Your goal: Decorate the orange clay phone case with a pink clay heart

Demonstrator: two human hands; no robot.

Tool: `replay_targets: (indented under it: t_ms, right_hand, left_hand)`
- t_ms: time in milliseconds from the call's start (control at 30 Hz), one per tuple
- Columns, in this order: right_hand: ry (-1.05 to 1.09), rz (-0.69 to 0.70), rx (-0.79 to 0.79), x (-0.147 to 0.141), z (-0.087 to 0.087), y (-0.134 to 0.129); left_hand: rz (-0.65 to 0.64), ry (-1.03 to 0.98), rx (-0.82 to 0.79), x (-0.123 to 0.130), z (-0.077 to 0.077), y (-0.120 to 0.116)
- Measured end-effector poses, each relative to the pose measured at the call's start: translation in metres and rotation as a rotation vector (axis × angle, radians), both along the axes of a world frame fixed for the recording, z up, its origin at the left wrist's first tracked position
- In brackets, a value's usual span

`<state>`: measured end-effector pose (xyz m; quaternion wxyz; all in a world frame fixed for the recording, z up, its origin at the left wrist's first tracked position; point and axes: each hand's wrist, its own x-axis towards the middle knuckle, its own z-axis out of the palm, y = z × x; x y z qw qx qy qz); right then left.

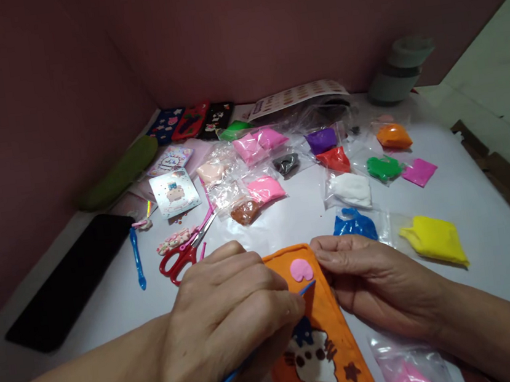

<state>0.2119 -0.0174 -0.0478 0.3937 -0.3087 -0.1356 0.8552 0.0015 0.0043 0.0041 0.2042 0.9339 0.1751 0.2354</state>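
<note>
My left hand [233, 317] is closed around a thin blue modelling tool [307, 288], its tip pointing at a pink heart-shaped clay piece [301, 269]. That piece lies near the top of an orange clay-covered panel [332, 305]. Lower on the panel sits a white cat face [313, 360] with brown details and a dark blue shape above it; brown stars [352, 372] surround it. With thumb and fingers, my right hand [377, 281] grips the panel's upper right edge. Part of the panel is hidden behind my left hand.
Red-handled scissors [180, 262], a blue tool [138, 261] and a black slab [71, 282] lie at left. Bagged clay, including yellow [435, 240], blue [355, 225] and white [350, 189], spreads across the table. A jar [399, 74] stands at the back right.
</note>
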Motion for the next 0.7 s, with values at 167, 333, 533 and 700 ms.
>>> replay_targets:
  t_ms: [167,333,533,700]
  right_hand:
    - [-0.005,0.008,0.0,0.0001,0.0003,0.0007]
    - [0.009,0.015,-0.003,0.0003,0.0002,0.0008]
    - [0.052,0.002,0.005,0.001,0.0002,0.0007]
    - [0.009,0.013,0.004,0.0011,0.0011,0.0009]
  left_hand:
    - [-0.013,0.03,-0.008,0.0002,0.0029,0.0012]
    - [-0.008,0.003,-0.013,0.0014,0.003,0.002]
    - [0.013,0.026,0.01,-0.0018,0.0016,0.0025]
    - [-0.017,0.026,0.019,0.0004,0.0032,0.0045]
